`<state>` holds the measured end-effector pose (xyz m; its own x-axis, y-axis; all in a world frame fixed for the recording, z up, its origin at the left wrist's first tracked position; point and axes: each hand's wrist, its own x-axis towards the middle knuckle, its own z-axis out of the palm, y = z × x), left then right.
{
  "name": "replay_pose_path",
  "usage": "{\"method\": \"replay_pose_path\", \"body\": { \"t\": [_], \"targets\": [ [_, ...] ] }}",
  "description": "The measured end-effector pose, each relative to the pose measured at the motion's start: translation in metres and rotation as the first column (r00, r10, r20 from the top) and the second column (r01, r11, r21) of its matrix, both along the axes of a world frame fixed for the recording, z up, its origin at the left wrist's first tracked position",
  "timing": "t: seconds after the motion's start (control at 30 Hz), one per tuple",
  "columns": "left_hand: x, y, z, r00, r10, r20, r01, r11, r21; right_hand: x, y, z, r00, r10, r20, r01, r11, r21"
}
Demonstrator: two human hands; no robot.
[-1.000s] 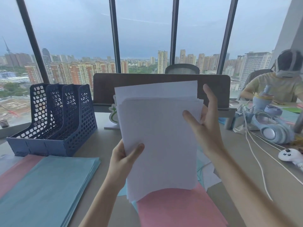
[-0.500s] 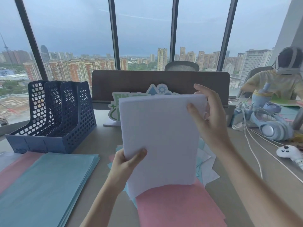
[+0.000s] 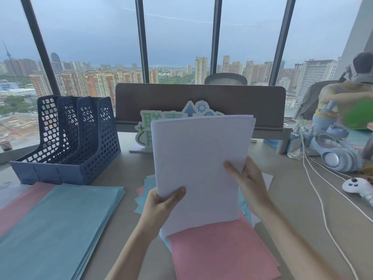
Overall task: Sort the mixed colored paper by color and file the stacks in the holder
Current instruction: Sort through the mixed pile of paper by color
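A pink sheet [image 3: 220, 249] lies nearest on the desk [image 3: 292, 199]. Above it, the white stack [image 3: 197, 164] stands upright, long axis vertical; left hand [image 3: 161, 207] pinches its lower corner, right hand [image 3: 248, 184] holds its edge, fingers [image 3: 234, 168] spread. Beyond, the blue holder [image 3: 80, 138]; the sign [image 3: 149, 126] shows green, partly hidden characters.

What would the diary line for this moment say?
left hand: grips white paper stack | right hand: on stack's right edge | stack: upright over pink sheets | holder: empty
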<state>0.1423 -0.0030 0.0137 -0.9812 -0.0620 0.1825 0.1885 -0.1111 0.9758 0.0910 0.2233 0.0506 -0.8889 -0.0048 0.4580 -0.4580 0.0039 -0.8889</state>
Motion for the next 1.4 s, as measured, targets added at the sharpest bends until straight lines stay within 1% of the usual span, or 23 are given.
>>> {"method": "replay_pose_path", "body": {
  "t": [0.17, 0.23, 0.33, 0.47, 0.6, 0.67, 0.73, 0.77, 0.83, 0.9, 0.97, 1.03, 1.1, 1.17, 1.2, 1.27, 1.33, 1.4],
  "targets": [
    [-0.007, -0.001, 0.004, 0.996, 0.063, -0.065, -0.068, 0.995, -0.076, 0.004, -0.005, 0.001, 0.998, -0.035, -0.052, 0.035, 0.999, -0.003],
    [-0.007, -0.002, -0.003, 0.998, 0.054, -0.044, -0.057, 0.995, -0.081, 0.008, -0.006, -0.008, 0.999, -0.037, -0.016, 0.037, 0.999, 0.010],
    [-0.004, -0.001, -0.018, 0.998, 0.059, 0.009, -0.058, 0.993, -0.101, 0.012, -0.009, -0.032, 0.997, -0.017, 0.070, 0.011, 0.996, 0.087],
    [-0.003, 0.001, -0.024, 0.996, 0.072, 0.055, -0.067, 0.995, -0.073, 0.010, -0.011, -0.047, 0.994, -0.050, 0.096, 0.041, 0.995, 0.095],
    [-0.005, -0.002, -0.020, 0.992, 0.090, 0.086, -0.076, 0.986, -0.150, 0.008, -0.011, -0.061, 0.985, -0.038, 0.168, -0.004, 0.970, 0.242],
    [-0.007, -0.008, -0.013, 0.991, 0.103, 0.086, -0.084, 0.976, -0.201, 0.005, -0.012, -0.055, 0.983, -0.050, 0.175, -0.003, 0.956, 0.293],
    [-0.007, -0.018, -0.003, 0.989, 0.081, 0.127, -0.054, 0.978, -0.203, 0.000, -0.014, -0.043, 0.980, -0.059, 0.188, -0.006, 0.945, 0.327],
    [-0.006, -0.024, 0.003, 0.987, 0.057, 0.153, -0.031, 0.985, -0.172, -0.004, -0.016, -0.038, 0.977, -0.064, 0.203, -0.008, 0.942, 0.335],
    [0.001, -0.036, 0.015, 0.981, -0.001, 0.192, 0.009, 0.999, -0.043, -0.011, -0.025, -0.030, 0.965, -0.068, 0.252, -0.019, 0.945, 0.326],
    [0.012, -0.050, 0.024, 0.977, -0.027, 0.214, 0.004, 0.994, 0.107, -0.016, -0.041, -0.025, 0.952, -0.054, 0.302, -0.031, 0.962, 0.270],
    [0.024, -0.066, 0.030, 0.974, -0.012, 0.225, -0.040, 0.973, 0.227, -0.017, -0.066, -0.020, 0.937, -0.001, 0.348, -0.067, 0.981, 0.184],
    [0.038, -0.083, 0.032, 0.982, 0.000, 0.186, -0.071, 0.924, 0.376, -0.018, -0.096, -0.017, 0.926, 0.032, 0.376, -0.076, 0.992, 0.103],
    [0.055, -0.097, 0.033, 0.992, 0.046, 0.115, -0.101, 0.836, 0.539, -0.014, -0.131, -0.015, 0.918, 0.043, 0.395, -0.062, 0.997, 0.036],
    [0.067, -0.111, 0.029, 0.989, 0.121, 0.081, -0.145, 0.758, 0.636, -0.005, -0.168, -0.013, 0.909, 0.071, 0.410, -0.073, 0.997, -0.009],
    [0.072, -0.117, 0.026, 0.982, 0.170, 0.081, -0.182, 0.745, 0.642, 0.002, -0.187, -0.013, 0.907, 0.094, 0.411, -0.087, 0.996, -0.034],
    [0.081, -0.130, 0.020, 0.953, 0.285, 0.099, -0.287, 0.755, 0.589, 0.016, -0.225, -0.014, 0.900, 0.157, 0.407, -0.136, 0.987, -0.081],
    [0.094, -0.146, 0.014, 0.901, 0.418, 0.115, -0.416, 0.758, 0.503, 0.033, -0.259, -0.015, 0.888, 0.218, 0.404, -0.197, 0.976, -0.093],
    [0.109, -0.162, 0.011, 0.842, 0.528, 0.113, -0.519, 0.735, 0.436, 0.050, -0.288, -0.018, 0.876, 0.272, 0.398, -0.266, 0.961, -0.071]
  ]
}}
